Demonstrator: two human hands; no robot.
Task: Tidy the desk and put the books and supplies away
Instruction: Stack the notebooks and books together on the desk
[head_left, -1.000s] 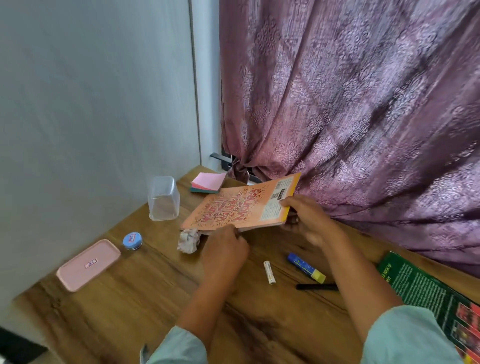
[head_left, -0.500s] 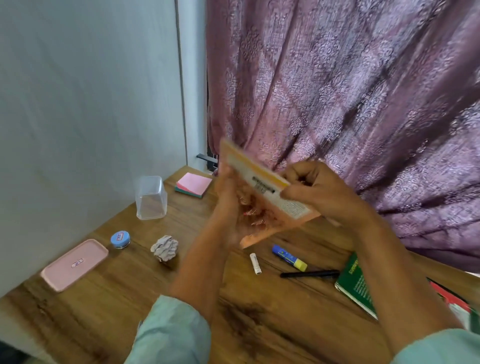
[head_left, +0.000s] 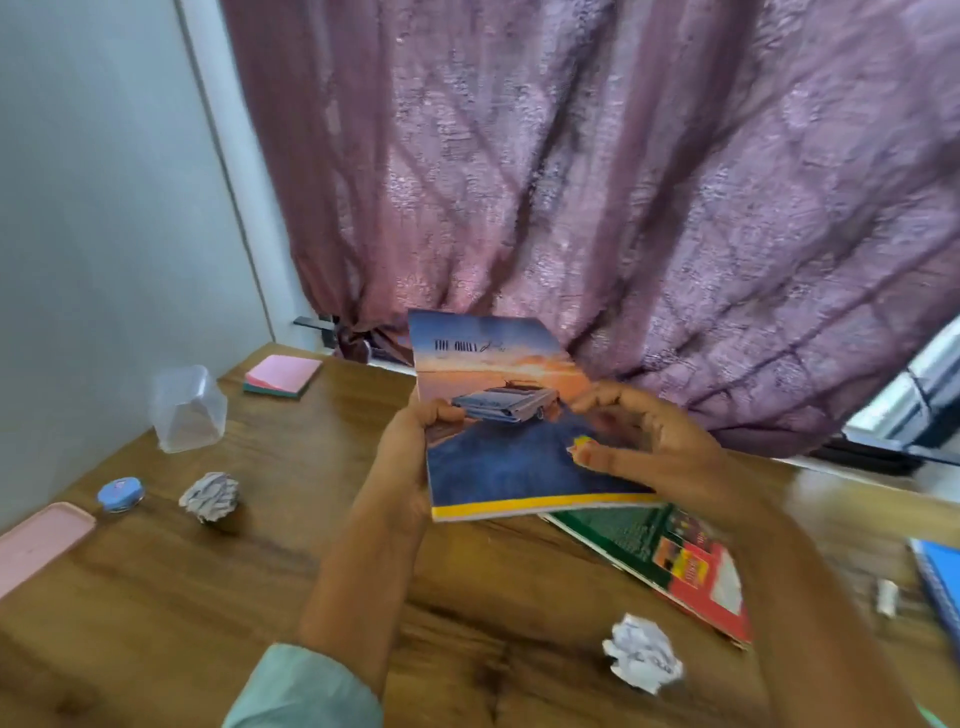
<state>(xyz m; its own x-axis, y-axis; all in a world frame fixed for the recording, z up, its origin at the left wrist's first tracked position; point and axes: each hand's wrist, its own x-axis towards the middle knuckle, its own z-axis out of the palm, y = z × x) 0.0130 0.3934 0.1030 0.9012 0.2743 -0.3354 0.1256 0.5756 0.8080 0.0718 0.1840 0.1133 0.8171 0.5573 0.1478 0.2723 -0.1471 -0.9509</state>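
left hand (head_left: 410, 457): fingers curled on left edge of car-cover book (head_left: 498, 467), thumb on the cover. right hand (head_left: 649, 447): fingers curled round its right edge. book held tilted above the desk (head_left: 311, 561), over a green book (head_left: 639, 540) lying flat. near right: paper ball (head_left: 641, 657). left: second paper ball (head_left: 210, 496), clear container (head_left: 188, 408). far left: sticky notes (head_left: 283, 375).
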